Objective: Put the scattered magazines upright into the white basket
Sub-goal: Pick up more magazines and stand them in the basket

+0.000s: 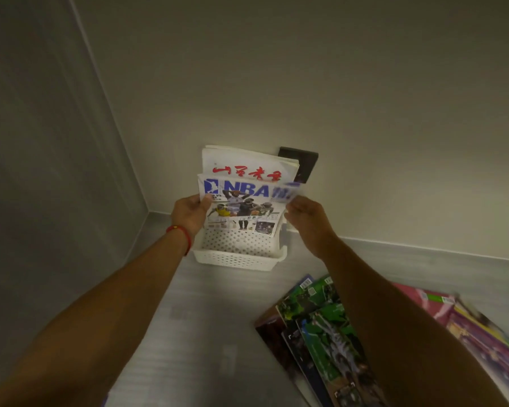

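desk: pale grey top tucked into a wall corner, carrying all the rest
scattered magazines: loose fan of green and dark covers lying flat at lower right, partly under the right forearm
pink magazines: more lying flat at far right, edges blurred
white basket: perforated plastic, pushed up against the wall at the back of the desk
NBA magazine: standing upright in the basket, front of the row, top right corner motion-blurred
white magazine: red lettering, upright right behind the NBA one, leaning on the wall
wall plate: dark, on the wall just behind the magazines
left hand: gripping the NBA magazine's left edge, thumb on the cover
right hand: at the right edge of that cover, fingers curled on it
bracelet: red, around the left wrist
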Demonstrator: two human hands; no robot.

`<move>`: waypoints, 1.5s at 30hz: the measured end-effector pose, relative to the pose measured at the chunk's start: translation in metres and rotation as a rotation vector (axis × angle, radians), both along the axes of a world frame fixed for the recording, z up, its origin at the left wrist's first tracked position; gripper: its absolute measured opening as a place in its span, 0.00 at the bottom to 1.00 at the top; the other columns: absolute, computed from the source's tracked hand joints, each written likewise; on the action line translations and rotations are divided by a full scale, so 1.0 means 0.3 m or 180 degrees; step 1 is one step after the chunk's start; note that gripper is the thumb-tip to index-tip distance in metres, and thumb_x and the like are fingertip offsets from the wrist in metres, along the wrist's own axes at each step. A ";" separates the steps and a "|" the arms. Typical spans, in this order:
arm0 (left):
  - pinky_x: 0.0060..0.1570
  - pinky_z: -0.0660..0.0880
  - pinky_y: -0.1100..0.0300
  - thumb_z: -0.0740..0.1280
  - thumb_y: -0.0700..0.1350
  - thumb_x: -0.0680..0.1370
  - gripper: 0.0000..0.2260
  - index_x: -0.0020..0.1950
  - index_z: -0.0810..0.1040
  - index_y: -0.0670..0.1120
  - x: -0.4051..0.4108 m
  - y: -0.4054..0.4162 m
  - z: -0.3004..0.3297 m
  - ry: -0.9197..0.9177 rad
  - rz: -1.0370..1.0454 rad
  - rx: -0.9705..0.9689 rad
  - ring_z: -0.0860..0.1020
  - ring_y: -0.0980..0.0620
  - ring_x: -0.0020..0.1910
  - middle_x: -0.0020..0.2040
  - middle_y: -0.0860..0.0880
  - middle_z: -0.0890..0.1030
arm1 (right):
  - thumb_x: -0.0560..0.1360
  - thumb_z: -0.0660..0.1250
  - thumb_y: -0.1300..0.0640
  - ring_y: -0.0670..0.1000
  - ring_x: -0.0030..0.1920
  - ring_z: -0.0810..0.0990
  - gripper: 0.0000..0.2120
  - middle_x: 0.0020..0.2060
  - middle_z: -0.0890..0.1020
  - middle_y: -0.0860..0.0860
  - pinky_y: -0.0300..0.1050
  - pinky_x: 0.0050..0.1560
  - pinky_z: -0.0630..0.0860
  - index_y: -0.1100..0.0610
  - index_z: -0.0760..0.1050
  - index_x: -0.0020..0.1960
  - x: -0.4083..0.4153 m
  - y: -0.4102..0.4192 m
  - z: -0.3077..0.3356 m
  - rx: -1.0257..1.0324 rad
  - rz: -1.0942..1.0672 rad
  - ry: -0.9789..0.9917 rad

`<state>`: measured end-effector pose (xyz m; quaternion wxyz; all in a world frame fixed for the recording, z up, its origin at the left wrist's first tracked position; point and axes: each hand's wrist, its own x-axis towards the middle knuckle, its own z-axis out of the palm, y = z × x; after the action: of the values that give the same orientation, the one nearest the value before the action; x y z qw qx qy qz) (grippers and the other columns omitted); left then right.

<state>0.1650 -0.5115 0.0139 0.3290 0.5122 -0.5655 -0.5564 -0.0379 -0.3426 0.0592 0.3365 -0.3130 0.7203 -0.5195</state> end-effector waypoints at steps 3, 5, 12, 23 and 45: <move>0.62 0.77 0.46 0.71 0.46 0.76 0.14 0.60 0.80 0.43 -0.023 -0.029 -0.001 0.0085 0.0009 0.0265 0.80 0.38 0.60 0.58 0.38 0.83 | 0.75 0.64 0.67 0.64 0.48 0.76 0.11 0.47 0.77 0.64 0.58 0.57 0.74 0.73 0.71 0.55 -0.029 0.088 0.028 -0.0347 -0.0037 -0.0278; 0.68 0.72 0.44 0.72 0.41 0.75 0.29 0.75 0.66 0.42 -0.032 -0.030 -0.005 0.0180 -0.0099 0.0499 0.76 0.41 0.66 0.69 0.39 0.75 | 0.76 0.65 0.68 0.61 0.57 0.77 0.15 0.56 0.79 0.61 0.57 0.63 0.74 0.67 0.74 0.63 -0.062 0.182 0.019 -0.0293 -0.0272 -0.0315; 0.69 0.71 0.47 0.69 0.34 0.73 0.32 0.76 0.64 0.44 -0.076 0.030 -0.001 0.0678 -0.0294 0.0848 0.74 0.41 0.68 0.72 0.42 0.71 | 0.76 0.65 0.71 0.57 0.50 0.80 0.13 0.51 0.83 0.60 0.51 0.51 0.78 0.60 0.80 0.57 -0.183 0.667 -0.167 0.1041 -0.0356 0.0640; 0.63 0.73 0.50 0.65 0.37 0.80 0.22 0.72 0.71 0.52 -0.213 0.182 0.159 0.0272 -0.0899 0.0296 0.77 0.47 0.59 0.68 0.46 0.75 | 0.73 0.69 0.43 0.60 0.66 0.71 0.37 0.67 0.70 0.57 0.58 0.64 0.73 0.52 0.58 0.75 -0.106 1.138 -0.365 0.3045 0.0343 0.1719; 0.79 0.52 0.49 0.65 0.53 0.78 0.30 0.79 0.59 0.51 -0.311 0.979 0.146 -0.1902 -0.3166 -0.3281 0.56 0.44 0.79 0.80 0.45 0.59 | 0.73 0.72 0.54 0.33 0.44 0.77 0.16 0.46 0.79 0.37 0.30 0.46 0.71 0.42 0.74 0.58 -0.217 1.040 0.021 0.0935 0.1622 0.2148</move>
<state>0.0717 -0.2178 0.0578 0.0708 0.1087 -0.9811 -0.1436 -0.1031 -0.0305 0.0653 0.2408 -0.5813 0.7559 -0.1810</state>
